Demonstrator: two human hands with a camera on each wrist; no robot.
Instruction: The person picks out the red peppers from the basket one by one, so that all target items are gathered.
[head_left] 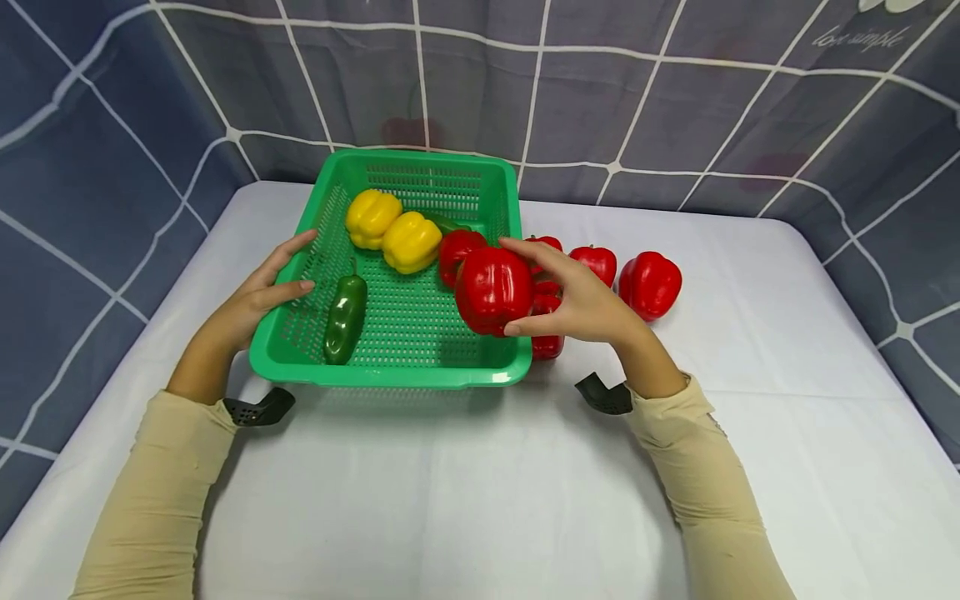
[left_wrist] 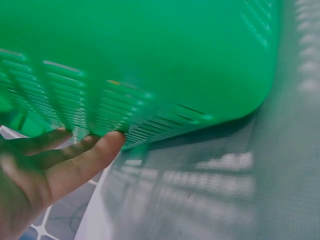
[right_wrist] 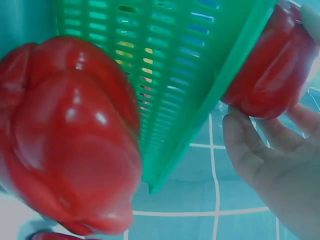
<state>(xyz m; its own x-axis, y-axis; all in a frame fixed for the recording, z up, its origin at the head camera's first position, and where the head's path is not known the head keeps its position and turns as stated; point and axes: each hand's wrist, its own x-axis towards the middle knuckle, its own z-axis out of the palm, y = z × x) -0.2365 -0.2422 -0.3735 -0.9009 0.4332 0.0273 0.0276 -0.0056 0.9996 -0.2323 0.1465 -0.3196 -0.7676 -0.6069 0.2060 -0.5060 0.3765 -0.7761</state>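
Observation:
A red bell pepper [head_left: 494, 291] is held in my right hand [head_left: 581, 296], above the right side of the green basket [head_left: 390, 375]. In the right wrist view the held pepper [right_wrist: 272, 65] is just past the basket's rim, with fingertips against it. My left hand [head_left: 255, 296] holds the basket's left side, its thumb and a finger over the rim. Other fingers [left_wrist: 85, 167] touch the slotted outer wall in the left wrist view. Inside the basket lie two yellow bell peppers [head_left: 411, 242], a long green pepper [head_left: 346, 320], another red bell pepper [head_left: 456, 250] and a partly hidden green one [head_left: 445, 223].
Several red bell peppers stand on the white table [head_left: 480, 492] right of the basket, one [head_left: 649, 285] farthest right and another [head_left: 594, 262] behind my right hand. Some are partly hidden. A grey gridded curtain [head_left: 570, 108] hangs behind and at both sides.

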